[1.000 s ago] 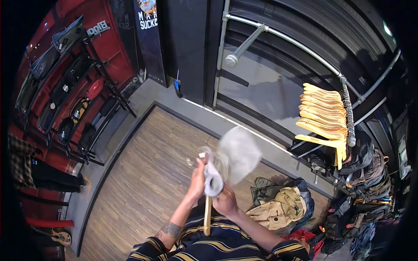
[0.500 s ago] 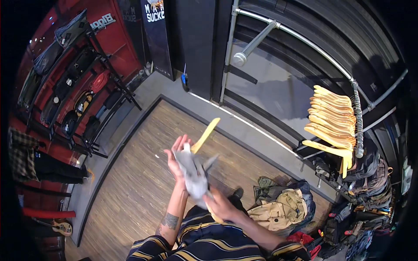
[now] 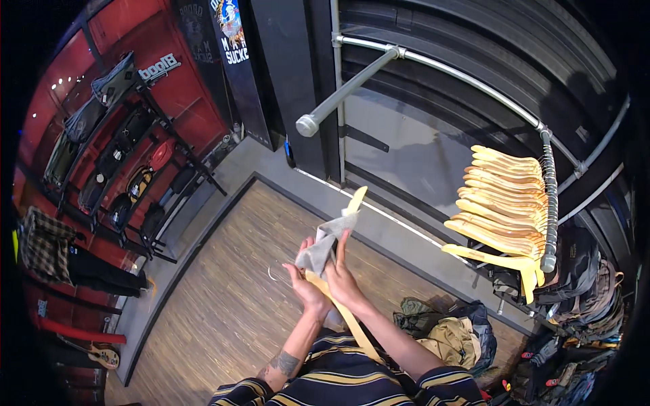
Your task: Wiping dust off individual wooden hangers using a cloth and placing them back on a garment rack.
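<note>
A pale wooden clothes hanger [image 3: 355,326] slants between my hands, one end pointing away and the other against my striped shirt. Its metal hook [image 3: 272,272] sticks out to the left. A small grey cloth [image 3: 327,245] lies folded over the hanger's far half; what kind of cloth it is, I cannot tell. My left hand [image 3: 309,287] is closed around the hanger's middle, palm up, its fingertips behind the cloth. From the right, my right hand [image 3: 343,279] pinches the cloth against the hanger, one finger stretched along it.
Several matching wooden hangers [image 3: 504,203] hang on a pipe rail [image 3: 550,196] at right. A bare pipe arm [image 3: 349,91] juts out ahead. Tan and dark garments [image 3: 453,338] lie heaped at lower right, beside hung backpacks [image 3: 582,271]. Shelves of bags [image 3: 128,149] stand at left.
The hanger has turned and moved outward, its hook now showing at left. My right hand has slid up from the near end to the cloth, beside my left hand.
</note>
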A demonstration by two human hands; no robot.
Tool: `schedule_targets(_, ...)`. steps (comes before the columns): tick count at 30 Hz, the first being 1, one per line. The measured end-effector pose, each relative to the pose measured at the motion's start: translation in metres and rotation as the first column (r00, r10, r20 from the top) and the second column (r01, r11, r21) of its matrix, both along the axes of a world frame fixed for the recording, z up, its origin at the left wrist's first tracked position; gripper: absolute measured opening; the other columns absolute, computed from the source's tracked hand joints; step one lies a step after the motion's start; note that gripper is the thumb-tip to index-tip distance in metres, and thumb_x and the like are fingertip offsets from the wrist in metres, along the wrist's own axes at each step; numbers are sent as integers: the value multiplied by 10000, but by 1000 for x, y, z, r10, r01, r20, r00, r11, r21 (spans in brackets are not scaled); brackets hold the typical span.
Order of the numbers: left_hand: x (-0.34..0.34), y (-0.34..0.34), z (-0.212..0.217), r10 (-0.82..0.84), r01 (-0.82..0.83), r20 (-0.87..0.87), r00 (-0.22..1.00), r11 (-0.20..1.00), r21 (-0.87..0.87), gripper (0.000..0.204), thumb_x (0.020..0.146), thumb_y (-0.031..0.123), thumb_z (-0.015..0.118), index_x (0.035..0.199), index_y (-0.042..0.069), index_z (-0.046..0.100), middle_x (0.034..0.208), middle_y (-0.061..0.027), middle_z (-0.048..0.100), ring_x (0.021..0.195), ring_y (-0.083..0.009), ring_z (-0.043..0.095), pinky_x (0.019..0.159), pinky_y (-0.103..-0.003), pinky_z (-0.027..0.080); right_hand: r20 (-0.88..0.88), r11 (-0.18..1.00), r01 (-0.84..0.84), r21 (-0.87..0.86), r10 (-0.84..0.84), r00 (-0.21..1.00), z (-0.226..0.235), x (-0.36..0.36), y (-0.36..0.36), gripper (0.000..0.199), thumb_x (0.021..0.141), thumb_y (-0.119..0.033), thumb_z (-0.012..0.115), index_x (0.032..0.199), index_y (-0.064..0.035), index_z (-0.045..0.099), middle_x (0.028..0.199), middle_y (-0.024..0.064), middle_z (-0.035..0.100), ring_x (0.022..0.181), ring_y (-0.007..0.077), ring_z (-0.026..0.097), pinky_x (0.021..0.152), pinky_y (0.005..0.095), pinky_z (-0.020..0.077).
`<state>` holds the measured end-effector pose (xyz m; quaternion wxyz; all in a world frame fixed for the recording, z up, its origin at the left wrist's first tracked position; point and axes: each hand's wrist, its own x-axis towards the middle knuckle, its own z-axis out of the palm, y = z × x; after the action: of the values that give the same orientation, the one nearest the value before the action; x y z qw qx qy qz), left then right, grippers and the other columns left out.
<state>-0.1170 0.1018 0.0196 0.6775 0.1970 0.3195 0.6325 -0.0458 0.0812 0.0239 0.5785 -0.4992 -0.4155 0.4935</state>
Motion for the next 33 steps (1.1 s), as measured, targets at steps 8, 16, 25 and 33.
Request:
schedule_targets(8, 8, 57, -29, 202, -205, -50, 978, 978, -49, 807, 1049, 579, 161, 1388, -90, 459, 1305, -233, 615, 1172, -329, 609, 1078, -440, 452, 305, 943, -261, -205, 315, 899, -11, 63, -112, 434, 1047, -336, 477, 1281, 27, 511, 1136, 341, 620, 1130, 506, 568, 945, 498, 454)
schedule_targets(16, 89, -22, -7, -162, 163, -102, 981, 987, 2, 814, 1043, 605, 208, 1409, -76, 463, 1398, -196, 565, 1297, -285, 533, 1138, -392, 382, 69, 930, 110, -350, -92, 993, -20, 98, -46, 507, 1072, -403, 391, 1152, 61, 579, 1008, 262, 674, 994, 315, 670, 904, 440, 485)
schedule_targets(25, 66, 39, -24, 49, -40, -123, 991, 996, 79, 827, 1045, 597, 179, 1357, -104, 485, 1347, -253, 581, 1240, -339, 578, 1113, -426, 416, 205, 940, -199, -276, 260, 943, -25, 98, -72, 501, 1026, -418, 508, 1155, 52, 625, 994, 278, 689, 1005, 378, 682, 874, 447, 501)
schedule_targets(33, 91, -5, -30, -74, 74, -38, 997, 997, 8, 877, 1019, 641, 229, 1432, -114, 401, 1437, -242, 511, 1321, -323, 507, 1156, -430, 362, -51, 970, 68, -232, -82, 995, -35, 100, -25, 468, 1063, -389, 474, 1281, 11, 584, 1166, 109, 663, 1067, 195, 609, 928, 358, 472)
